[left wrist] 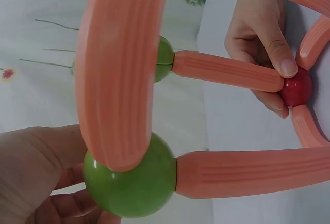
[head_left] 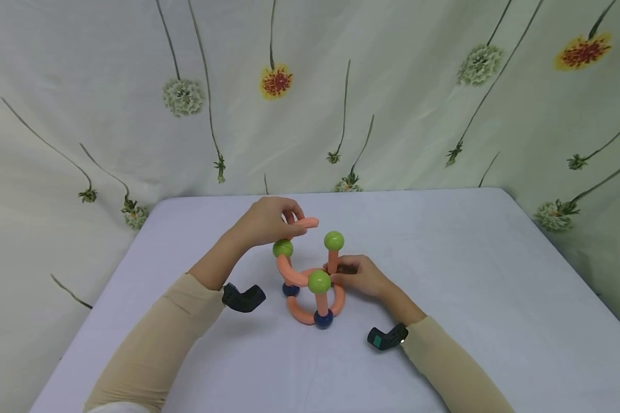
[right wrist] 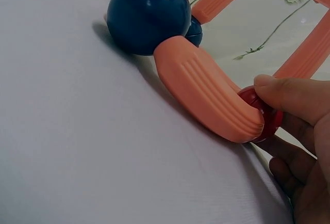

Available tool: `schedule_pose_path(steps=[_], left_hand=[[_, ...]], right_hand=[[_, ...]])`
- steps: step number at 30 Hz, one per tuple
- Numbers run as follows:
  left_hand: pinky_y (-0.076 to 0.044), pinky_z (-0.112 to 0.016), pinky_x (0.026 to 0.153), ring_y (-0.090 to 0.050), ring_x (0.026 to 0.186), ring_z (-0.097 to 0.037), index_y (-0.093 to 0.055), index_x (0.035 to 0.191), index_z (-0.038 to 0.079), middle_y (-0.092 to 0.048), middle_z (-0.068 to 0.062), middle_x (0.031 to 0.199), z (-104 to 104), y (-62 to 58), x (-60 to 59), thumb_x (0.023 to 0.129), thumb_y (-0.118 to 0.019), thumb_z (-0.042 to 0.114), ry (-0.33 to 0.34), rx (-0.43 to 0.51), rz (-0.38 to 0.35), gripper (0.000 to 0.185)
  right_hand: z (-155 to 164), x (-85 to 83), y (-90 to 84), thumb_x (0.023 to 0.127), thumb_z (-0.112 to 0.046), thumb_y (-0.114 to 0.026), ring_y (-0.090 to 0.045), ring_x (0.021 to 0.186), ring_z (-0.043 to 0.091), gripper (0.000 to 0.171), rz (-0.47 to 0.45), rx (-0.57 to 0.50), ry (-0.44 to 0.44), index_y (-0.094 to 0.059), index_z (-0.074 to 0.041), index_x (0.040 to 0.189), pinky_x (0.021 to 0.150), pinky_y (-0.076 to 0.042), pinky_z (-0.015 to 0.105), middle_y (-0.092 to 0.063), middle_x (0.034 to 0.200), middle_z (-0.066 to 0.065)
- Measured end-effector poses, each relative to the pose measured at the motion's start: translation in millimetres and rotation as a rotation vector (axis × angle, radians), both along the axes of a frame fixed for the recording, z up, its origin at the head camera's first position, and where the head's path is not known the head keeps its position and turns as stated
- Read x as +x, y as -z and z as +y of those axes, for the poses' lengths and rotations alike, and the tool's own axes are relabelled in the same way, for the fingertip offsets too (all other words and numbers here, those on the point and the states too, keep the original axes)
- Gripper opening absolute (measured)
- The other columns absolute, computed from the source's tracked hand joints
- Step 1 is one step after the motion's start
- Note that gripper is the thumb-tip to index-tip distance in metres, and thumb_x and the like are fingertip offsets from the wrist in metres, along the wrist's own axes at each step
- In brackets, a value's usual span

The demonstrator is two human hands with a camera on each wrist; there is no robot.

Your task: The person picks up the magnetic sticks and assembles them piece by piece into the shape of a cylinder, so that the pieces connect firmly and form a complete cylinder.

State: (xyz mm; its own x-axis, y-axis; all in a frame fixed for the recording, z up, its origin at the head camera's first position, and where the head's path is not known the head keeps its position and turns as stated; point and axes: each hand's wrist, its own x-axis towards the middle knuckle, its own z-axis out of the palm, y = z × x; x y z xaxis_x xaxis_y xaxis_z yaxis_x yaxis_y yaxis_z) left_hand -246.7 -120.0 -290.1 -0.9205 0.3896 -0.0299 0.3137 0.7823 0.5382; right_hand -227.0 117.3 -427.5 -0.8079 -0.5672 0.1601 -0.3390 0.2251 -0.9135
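Orange ribbed plastic rods and coloured balls make up the toy frame (head_left: pixel 312 281) that I see standing near the middle of the pale lilac tablecloth (head_left: pixel 444 275) in the head view. My left hand (head_left: pixel 266 221) is raised over the frame's far left side, fingers curled round a loose curved orange rod (head_left: pixel 305 223) just above a green ball (head_left: pixel 283 248). My right hand (head_left: pixel 359 275) sits low at the frame's right, fingers bent in against its base beside an upright rod topped with a 2nd green ball (head_left: pixel 333 241). A 3rd green ball (head_left: pixel 318 281) caps the near upright, which stands on a dark blue ball (head_left: pixel 323 318) resting on the cloth. Behind the table hangs a cream curtain printed with flowers (head_left: pixel 392 86).

From the left wrist camera, the curved orange rod (left wrist: pixel 121 69) fills the frame, its lower end touching a green ball (left wrist: pixel 131 180) that lies against my left palm (left wrist: pixel 36 177). Across the frame, my right thumb (left wrist: pixel 276 53) presses on a small red ball (left wrist: pixel 296 87) where 3 rods meet.

From the right wrist camera, my right hand (right wrist: pixel 299 131) pinches that red ball (right wrist: pixel 263 115) between thumb and fingers. A thick curved rod (right wrist: pixel 206 95) runs from it to the dark blue ball (right wrist: pixel 149 15) on the cloth (right wrist: pixel 77 157).
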Motion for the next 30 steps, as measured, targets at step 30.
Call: schedule_pose_path(steps=[30], left_hand=[[-0.048, -0.036, 0.069, -0.058, 0.083, -0.021, -0.071, 0.112, 0.014, -0.065, -0.003, 0.092, -6.3, 23.0, -4.0, 0.099, -0.054, 0.038, 0.085, 0.133, -0.027, 0.032]], right_hand=[[1.0, -1.9, 1.9, 0.09, -0.001, -0.066, -0.063, 0.108, 0.027, 0.027, -0.005, -0.013, -0.006, -0.066, 0.007, 0.116, 0.093, -0.048, 0.034, -0.069, 0.111, 0.018]])
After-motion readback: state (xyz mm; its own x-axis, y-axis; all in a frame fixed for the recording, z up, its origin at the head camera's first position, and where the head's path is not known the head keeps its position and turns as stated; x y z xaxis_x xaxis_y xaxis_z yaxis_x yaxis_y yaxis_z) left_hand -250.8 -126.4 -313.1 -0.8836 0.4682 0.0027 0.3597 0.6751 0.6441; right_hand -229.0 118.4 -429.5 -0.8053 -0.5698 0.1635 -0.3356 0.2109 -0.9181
